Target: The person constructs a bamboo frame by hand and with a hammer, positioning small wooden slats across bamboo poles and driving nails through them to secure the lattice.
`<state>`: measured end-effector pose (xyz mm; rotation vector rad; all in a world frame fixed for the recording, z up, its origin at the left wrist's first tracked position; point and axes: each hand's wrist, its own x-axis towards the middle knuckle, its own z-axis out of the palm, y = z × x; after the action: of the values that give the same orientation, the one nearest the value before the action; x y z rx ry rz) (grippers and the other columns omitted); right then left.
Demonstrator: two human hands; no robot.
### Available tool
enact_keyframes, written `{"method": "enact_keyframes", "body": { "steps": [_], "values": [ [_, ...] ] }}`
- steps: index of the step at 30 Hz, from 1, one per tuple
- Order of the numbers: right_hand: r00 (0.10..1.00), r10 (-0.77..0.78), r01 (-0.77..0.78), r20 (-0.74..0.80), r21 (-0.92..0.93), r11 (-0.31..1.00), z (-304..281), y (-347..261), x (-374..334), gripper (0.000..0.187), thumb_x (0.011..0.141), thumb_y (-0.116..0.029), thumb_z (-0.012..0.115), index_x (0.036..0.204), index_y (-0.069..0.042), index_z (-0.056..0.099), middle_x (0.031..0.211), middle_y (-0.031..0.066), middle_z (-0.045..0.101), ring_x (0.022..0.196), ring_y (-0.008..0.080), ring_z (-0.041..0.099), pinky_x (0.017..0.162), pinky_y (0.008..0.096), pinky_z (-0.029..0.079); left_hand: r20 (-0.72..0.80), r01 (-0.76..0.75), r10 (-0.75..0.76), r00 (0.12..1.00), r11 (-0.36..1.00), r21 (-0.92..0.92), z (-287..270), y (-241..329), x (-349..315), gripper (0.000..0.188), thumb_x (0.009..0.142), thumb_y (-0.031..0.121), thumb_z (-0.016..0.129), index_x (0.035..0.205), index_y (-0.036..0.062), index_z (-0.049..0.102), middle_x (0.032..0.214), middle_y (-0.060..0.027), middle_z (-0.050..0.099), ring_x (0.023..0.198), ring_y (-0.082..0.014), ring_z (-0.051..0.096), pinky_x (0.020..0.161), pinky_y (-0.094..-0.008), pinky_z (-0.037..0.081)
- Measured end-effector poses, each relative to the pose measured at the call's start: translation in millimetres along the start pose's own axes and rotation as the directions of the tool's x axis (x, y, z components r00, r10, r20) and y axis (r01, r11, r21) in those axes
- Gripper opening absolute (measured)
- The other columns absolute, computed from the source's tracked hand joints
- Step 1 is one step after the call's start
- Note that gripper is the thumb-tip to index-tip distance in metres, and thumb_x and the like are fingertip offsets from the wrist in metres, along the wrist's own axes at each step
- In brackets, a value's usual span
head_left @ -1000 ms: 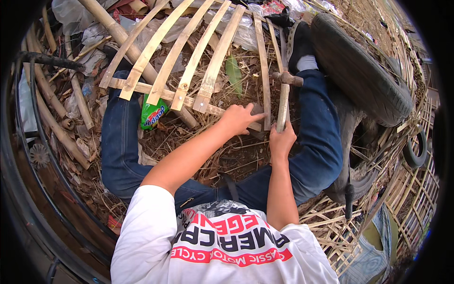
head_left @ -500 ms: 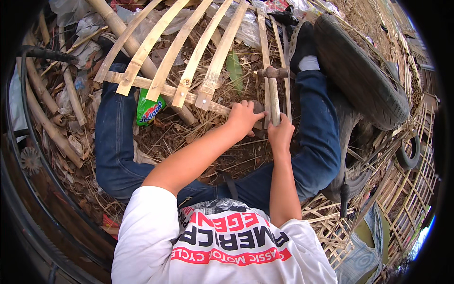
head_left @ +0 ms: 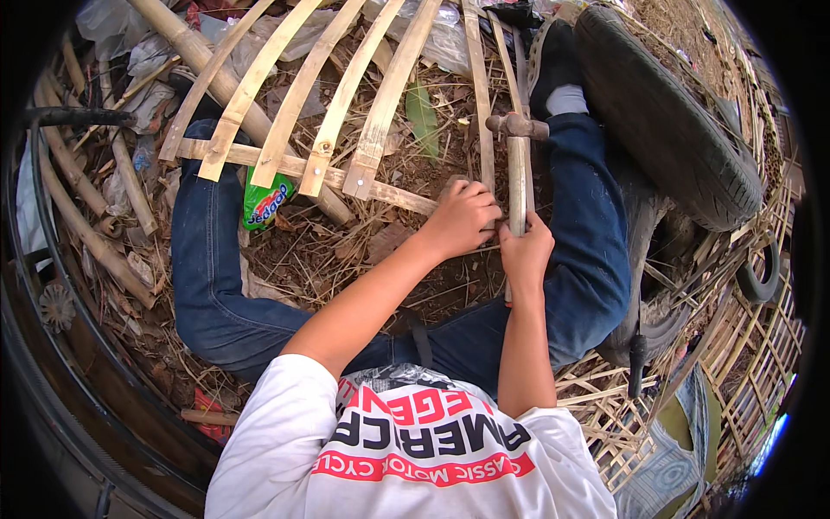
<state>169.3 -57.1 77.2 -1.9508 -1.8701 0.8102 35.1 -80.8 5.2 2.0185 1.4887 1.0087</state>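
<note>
My right hand (head_left: 526,249) is closed round the lower part of a hammer's wooden handle (head_left: 517,177). The rusty hammer head (head_left: 517,127) points away from me, beside my right shin. Close on its left, my left hand (head_left: 467,216) has its fingers curled over the right end of a bamboo crosspiece (head_left: 399,198); that end is hidden under the hand. Several flat bamboo slats (head_left: 380,121) lie across the crosspiece further left, and nail heads show on some of them. Another slat (head_left: 481,95) runs up from my left fingers, apart from that group.
A bamboo pole (head_left: 207,60) lies under the slats. Beneath the crosspiece is a green packet (head_left: 264,201). A big tyre (head_left: 670,117) lies beyond my right leg, with woven bamboo lattice (head_left: 596,432) nearer. Bent black metal bars (head_left: 65,259) stand at left.
The hammer head has shifted right and slightly toward me, with my right hand. My left hand has moved a little right, and its fingers now cover the crosspiece's end. The slats have slid slightly left.
</note>
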Motion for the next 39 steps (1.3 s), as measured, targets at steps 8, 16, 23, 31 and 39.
{"method": "enact_keyframes", "body": {
  "steps": [8,16,23,31,39],
  "values": [
    [1.0,0.004,-0.002,-0.01,0.181,0.983,-11.4,11.6,-1.8,0.019,0.078,-0.006,0.071,0.092,0.006,0.066,0.073,0.0133,0.069,0.066,0.0127,0.065,0.062,0.0293,0.05,0.02,0.001,0.005,1.0,0.958,-0.288,2.8,-0.1,12.5,0.018,0.065,0.01,0.076,0.08,0.0048,0.069,0.085,-0.0096,0.067,0.091,-0.0283,0.062,0.084,-0.0395,0.046],
    [0.998,-0.021,0.007,0.059,0.226,0.974,-14.0,3.2,-8.1,0.026,0.076,-0.006,0.073,0.098,0.007,0.067,0.077,0.0196,0.069,0.07,0.0241,0.068,0.063,0.0334,0.052,0.169,0.151,-0.104,0.98,0.944,-0.294,-17.4,-0.8,3.3,0.011,0.068,0.01,0.076,0.074,0.0058,0.068,0.085,-0.0088,0.067,0.093,-0.0266,0.062,0.087,-0.0399,0.044],
    [0.986,0.125,-0.153,0.113,0.281,0.947,-17.0,16.0,-1.0,0.03,0.076,-0.009,0.073,0.1,0.008,0.067,0.071,0.0229,0.067,0.065,0.0247,0.07,0.059,0.0354,0.051,0.205,0.248,-0.192,0.96,0.923,-0.293,-15.3,-4.4,2.4,0.012,0.069,0.012,0.077,0.076,0.0067,0.068,0.087,-0.0054,0.067,0.098,-0.0254,0.06,0.094,-0.0406,0.039],
    [0.985,0.081,-0.131,0.154,0.349,0.928,-8.5,26.5,1.4,0.023,0.08,-0.003,0.069,0.099,0.009,0.066,0.073,0.0077,0.069,0.055,0.0084,0.06,0.047,0.0241,0.049,0.173,0.193,-0.153,0.973,0.95,-0.247,-5.3,-4.0,12.4,0.01,0.069,0.013,0.076,0.076,0.0091,0.069,0.086,-0.0028,0.066,0.101,-0.0244,0.056,0.094,-0.0399,0.038],
    [0.988,0.078,-0.124,0.133,0.381,0.916,4.2,34.5,4.8,0.029,0.073,-0.009,0.071,0.096,0.008,0.068,0.06,0.0165,0.063,0.052,0.0179,0.063,0.05,0.0346,0.048,0.137,0.095,-0.064,0.989,0.967,-0.237,-9.3,-4.0,13.8,0.012,0.066,0.011,0.076,0.075,0.0074,0.069,0.082,-0.0039,0.066,0.097,-0.0247,0.059,0.093,-0.0395,0.038]
  ]
}}
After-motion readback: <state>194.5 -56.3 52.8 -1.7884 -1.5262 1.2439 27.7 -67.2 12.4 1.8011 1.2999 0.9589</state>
